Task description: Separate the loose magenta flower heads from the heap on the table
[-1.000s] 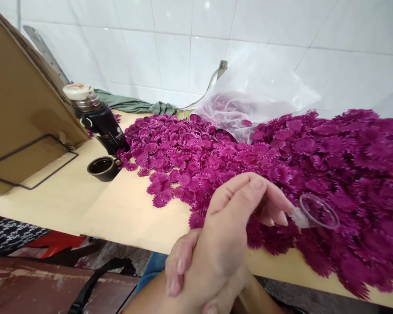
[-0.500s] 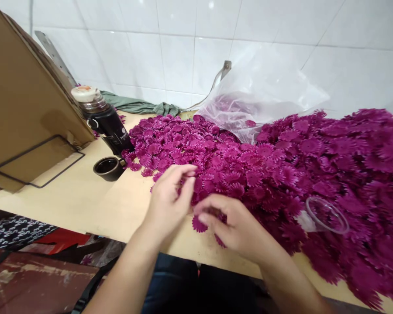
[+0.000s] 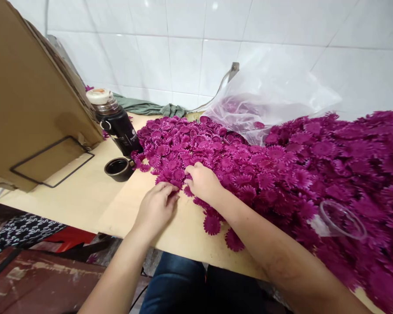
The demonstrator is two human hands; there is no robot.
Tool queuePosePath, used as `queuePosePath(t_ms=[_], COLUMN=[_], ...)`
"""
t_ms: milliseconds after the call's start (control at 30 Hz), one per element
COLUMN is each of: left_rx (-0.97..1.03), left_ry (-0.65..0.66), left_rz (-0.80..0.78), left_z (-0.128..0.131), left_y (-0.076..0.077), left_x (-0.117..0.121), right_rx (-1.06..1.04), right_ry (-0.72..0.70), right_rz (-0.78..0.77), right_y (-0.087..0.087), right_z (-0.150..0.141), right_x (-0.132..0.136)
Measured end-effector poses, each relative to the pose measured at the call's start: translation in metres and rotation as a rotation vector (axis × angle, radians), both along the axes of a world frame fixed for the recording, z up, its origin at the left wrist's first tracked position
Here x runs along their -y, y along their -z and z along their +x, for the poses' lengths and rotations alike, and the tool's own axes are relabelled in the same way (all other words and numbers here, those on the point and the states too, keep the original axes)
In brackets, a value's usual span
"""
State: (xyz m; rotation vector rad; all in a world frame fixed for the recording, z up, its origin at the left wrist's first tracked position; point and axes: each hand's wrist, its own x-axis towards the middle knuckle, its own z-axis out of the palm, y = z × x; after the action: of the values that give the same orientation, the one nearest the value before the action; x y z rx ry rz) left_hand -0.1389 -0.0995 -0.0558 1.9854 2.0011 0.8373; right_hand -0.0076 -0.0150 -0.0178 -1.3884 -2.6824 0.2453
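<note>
A big heap of magenta fabric flowers covers the right half of the pale wooden table. My left hand rests at the heap's near left edge, fingers curled and pinching at flowers. My right hand lies right beside it on the flowers, fingers curled down into them; what it grips is hidden. Two loose flowers lie on the table beside my right forearm. A clear plastic cup lies on its side on the heap at the right.
A black flask with a cream lid and a small black cup stand left of the heap. A cardboard box leans at the far left. A clear plastic bag with flowers and a green cloth lie by the tiled wall.
My right hand let go of the clear cup, which now lies on the heap. Both hands moved forward and left to the heap's near edge. The camera shifted slightly.
</note>
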Motion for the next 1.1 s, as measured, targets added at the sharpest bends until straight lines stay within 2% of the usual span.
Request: queuePosePath(t_ms=[133,300,467,567,700,833,900,1033,1100], left_rx=[-0.005,0.032,0.048,0.059,-0.005,-0.164,-0.177,-0.091,-0.027], left_ry=[-0.038,-0.114,-0.109,-0.179,-0.271,-0.256,-0.254,-0.236,-0.225], left_rz=[0.047,0.064,0.086,0.093,0.077,-0.085,-0.138,-0.082,-0.014], left_z=[-0.006,-0.007,-0.011,-0.015,-0.015,-0.006,-0.004,-0.008,-0.009], left_y=[-0.006,-0.008,-0.005,-0.005,-0.011,-0.022,-0.025,-0.022,-0.022], left_x=[-0.007,-0.005,0.004,0.006,-0.008,-0.032,-0.041,-0.046,-0.044], right_rx=[-0.032,0.001,0.018,0.006,-0.015,-0.045,-0.073,-0.161,-0.279], right_ry=[0.007,0.047,-0.016,-0.056,-0.07,-0.109,-0.129,-0.137,-0.11], right_rz=[0.008,0.013,0.027,0.043,0.047,0.038,0.035,0.041,0.047], right_y=[-0.007,-0.007,-0.001,0.0,0.001,0.006,0.009,0.009,0.007], right_z=[0.005,-0.016,-0.031,-0.029,-0.026,-0.026,-0.022,-0.008,0.0], right_x=[-0.004,0.001,0.0,-0.001,0.0,-0.001,-0.002,-0.002,0.0])
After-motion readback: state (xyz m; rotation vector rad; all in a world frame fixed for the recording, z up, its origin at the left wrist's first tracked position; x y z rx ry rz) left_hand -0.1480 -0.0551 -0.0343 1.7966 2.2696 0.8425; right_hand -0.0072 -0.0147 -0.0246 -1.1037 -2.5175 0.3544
